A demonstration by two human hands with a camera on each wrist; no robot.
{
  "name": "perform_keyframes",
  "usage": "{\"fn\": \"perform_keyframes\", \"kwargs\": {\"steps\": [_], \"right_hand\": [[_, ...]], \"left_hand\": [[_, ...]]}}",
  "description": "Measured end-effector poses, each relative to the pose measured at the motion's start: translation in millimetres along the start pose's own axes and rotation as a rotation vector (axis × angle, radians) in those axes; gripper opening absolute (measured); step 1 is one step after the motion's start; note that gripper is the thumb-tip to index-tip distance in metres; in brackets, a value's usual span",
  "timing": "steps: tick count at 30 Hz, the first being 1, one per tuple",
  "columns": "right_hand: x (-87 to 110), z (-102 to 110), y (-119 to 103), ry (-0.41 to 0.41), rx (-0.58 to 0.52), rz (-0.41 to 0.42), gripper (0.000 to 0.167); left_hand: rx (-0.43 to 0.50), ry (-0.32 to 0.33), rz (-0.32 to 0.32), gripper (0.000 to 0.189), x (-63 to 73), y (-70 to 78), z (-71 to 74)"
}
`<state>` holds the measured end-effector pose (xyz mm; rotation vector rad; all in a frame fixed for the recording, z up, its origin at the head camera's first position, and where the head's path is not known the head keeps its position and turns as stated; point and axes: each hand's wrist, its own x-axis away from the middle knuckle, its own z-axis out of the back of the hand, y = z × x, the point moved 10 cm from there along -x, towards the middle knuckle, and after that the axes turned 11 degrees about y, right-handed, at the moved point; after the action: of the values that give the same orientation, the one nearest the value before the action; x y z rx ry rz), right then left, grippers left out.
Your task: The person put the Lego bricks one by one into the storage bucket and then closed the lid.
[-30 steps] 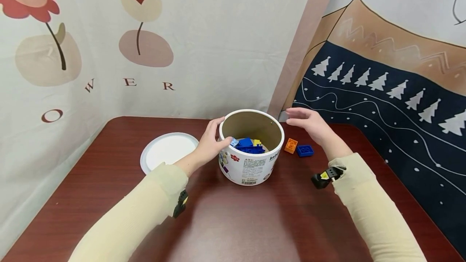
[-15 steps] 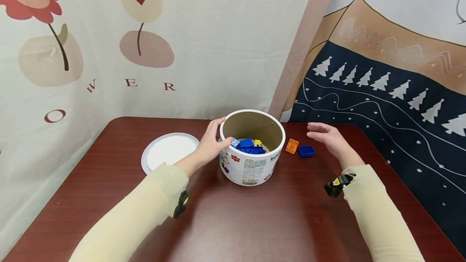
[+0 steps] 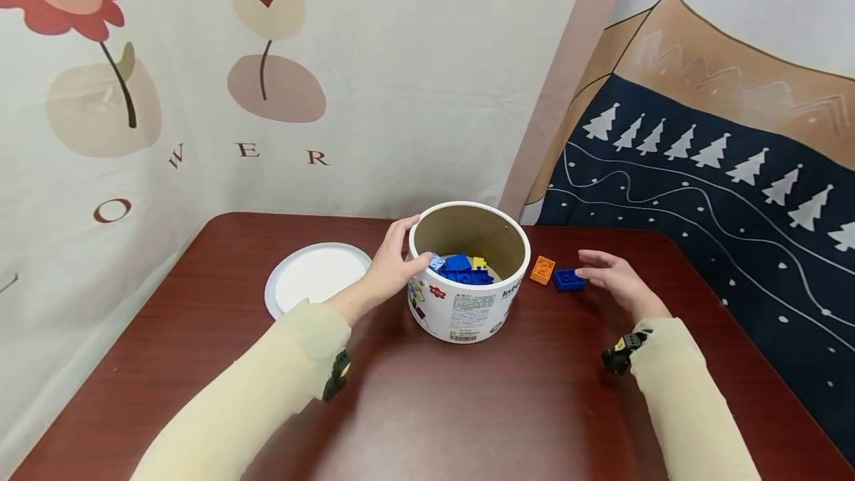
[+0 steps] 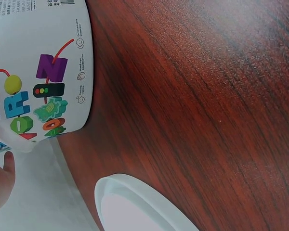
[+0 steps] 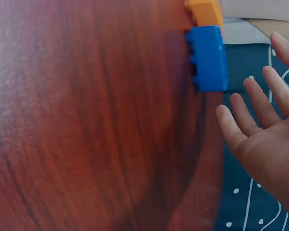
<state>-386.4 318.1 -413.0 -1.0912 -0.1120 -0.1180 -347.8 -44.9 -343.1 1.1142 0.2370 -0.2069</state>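
Observation:
A round white bucket (image 3: 437, 318) stands upright on the table, with several blue bricks (image 3: 464, 273) and a yellow brick (image 3: 479, 263) inside. My left hand (image 3: 390, 266) holds its left rim, thumb over the edge and fingers along the outside. Right of the bucket, a blue toy brick (image 3: 569, 280) lies beside an orange brick (image 3: 542, 270). My right hand (image 3: 617, 282) is just right of the blue brick, its fingers spread and holding nothing. In the right wrist view a gap shows between the fingertips (image 5: 223, 111) and that blue brick (image 5: 209, 60).
A round white lid (image 3: 314, 273) lies on the table left of the bucket, partly behind my left forearm. The reddish-brown table (image 3: 481, 407) has its far edge close behind the bucket. Printed cloths (image 3: 414, 80) hang behind and to the right.
My right hand has moved away from near the bucket's rim, to the right and lower, coming down by the blue brick. The left hand stays on the bucket.

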Motion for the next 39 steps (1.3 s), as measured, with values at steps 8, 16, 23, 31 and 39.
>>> {"fn": "perform_keyframes", "kwargs": {"steps": [8, 16, 23, 31, 39], "right_hand": [[1.2, -9, 12, -0.042, 0.039, -0.028, 0.067], [-3.2, -13, 13, -0.049, 0.139, -0.013, 0.061], [-6.0, -12, 16, -0.007, 0.285, 0.020, 0.054], [-2.7, -8, 20, -0.035, 0.180, 0.000, 0.055], [4.9, -2, 10, -0.030, 0.066, -0.001, 0.058]], "left_hand": [[0.017, 0.001, -0.006, 0.068, -0.1, 1.8, -2.4], [0.014, 0.009, -0.003, 0.068, -0.3, 2.6, -0.4], [0.020, 0.000, -0.002, 0.069, 0.6, 3.3, -1.7], [0.026, 0.004, -0.005, 0.069, 0.9, 3.1, -0.9], [0.013, 0.005, 0.006, 0.068, -1.0, -0.1, -0.1]]}}
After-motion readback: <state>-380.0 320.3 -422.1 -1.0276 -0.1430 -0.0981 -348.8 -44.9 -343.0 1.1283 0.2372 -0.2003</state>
